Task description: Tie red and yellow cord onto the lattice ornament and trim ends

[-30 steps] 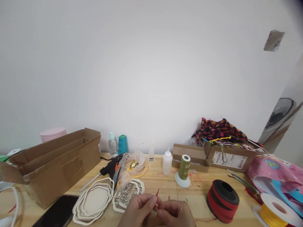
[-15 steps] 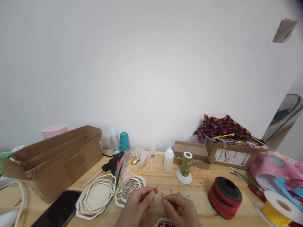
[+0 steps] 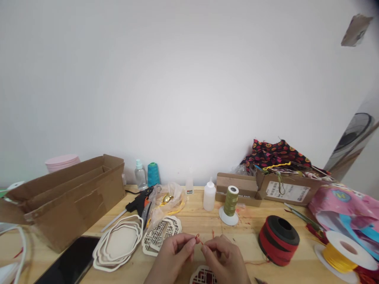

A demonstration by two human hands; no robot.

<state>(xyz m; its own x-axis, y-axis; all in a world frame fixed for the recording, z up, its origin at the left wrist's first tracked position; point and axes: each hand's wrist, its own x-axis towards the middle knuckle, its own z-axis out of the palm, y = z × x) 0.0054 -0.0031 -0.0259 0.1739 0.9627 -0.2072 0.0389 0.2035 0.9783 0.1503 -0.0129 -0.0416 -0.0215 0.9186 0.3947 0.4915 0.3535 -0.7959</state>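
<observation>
Low in the middle of the view, my left hand [image 3: 177,252] pinches a thin red cord [image 3: 197,237] between thumb and forefinger, and a small loop stands up at the fingertips. Just to its right, my right hand [image 3: 223,256] pinches the same cord, so a short length bridges the gap between the hands. Below them lies a pale lattice-cut frame [image 3: 203,275] with red behind its openings, partly covered by my right hand. Left of my left hand are more lattice-cut pieces [image 3: 161,235].
Plain scalloped frames [image 3: 118,244] are stacked beside a phone [image 3: 69,260] and a cardboard box [image 3: 77,205]. A glue gun [image 3: 139,203] lies behind. Rightward stand a squeeze bottle [image 3: 209,197], a green thread spool [image 3: 231,203], a red ribbon roll [image 3: 278,240] and a yellow cord spool [image 3: 340,254].
The red cord, whose ends stood apart in my two hands, now forms a small loop and spans between my fingertips. The view has shifted slightly, and a dark pointed tip shows at the bottom edge.
</observation>
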